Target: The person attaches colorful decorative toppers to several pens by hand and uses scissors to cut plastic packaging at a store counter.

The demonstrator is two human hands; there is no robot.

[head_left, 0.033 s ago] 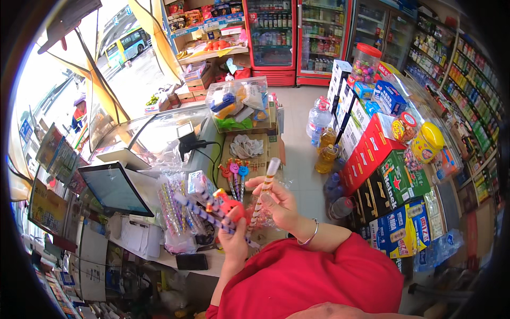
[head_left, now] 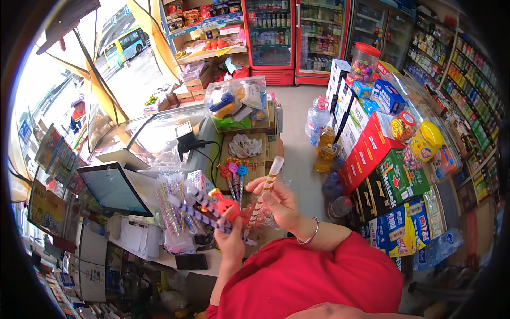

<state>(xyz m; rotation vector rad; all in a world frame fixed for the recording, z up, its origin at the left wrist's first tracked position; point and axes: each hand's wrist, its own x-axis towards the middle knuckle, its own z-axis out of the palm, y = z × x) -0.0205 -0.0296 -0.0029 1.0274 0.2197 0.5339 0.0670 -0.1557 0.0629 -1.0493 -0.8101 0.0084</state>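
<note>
My left hand (head_left: 230, 240) is closed around several purple-and-white striped sticks (head_left: 199, 213), which fan out to the left. A red toy figure (head_left: 227, 205) with a yellow part is held against them, partly covered by my fingers. In my right hand (head_left: 281, 203), a gold-and-white spiral-striped stick (head_left: 258, 204) with a pale plain tip stands tilted upward between thumb and fingers. Its lower end reaches down beside my left hand. Just beyond my hands, several sticks with round smiley heads (head_left: 232, 169), in red, purple and blue, lie on a cardboard surface.
Bagged striped sticks (head_left: 178, 210) lie left of my hands, near a black phone (head_left: 191, 261) and a monitor (head_left: 115, 190). A clear bin (head_left: 236, 103) of goods stands ahead. To the right are stacked cartons (head_left: 372, 146), oil bottles (head_left: 325, 158) and candy jars (head_left: 426, 142).
My left hand and its striped sticks have shifted slightly left and down. The stick in my right hand has moved a little to the right. Both grips stay the same.
</note>
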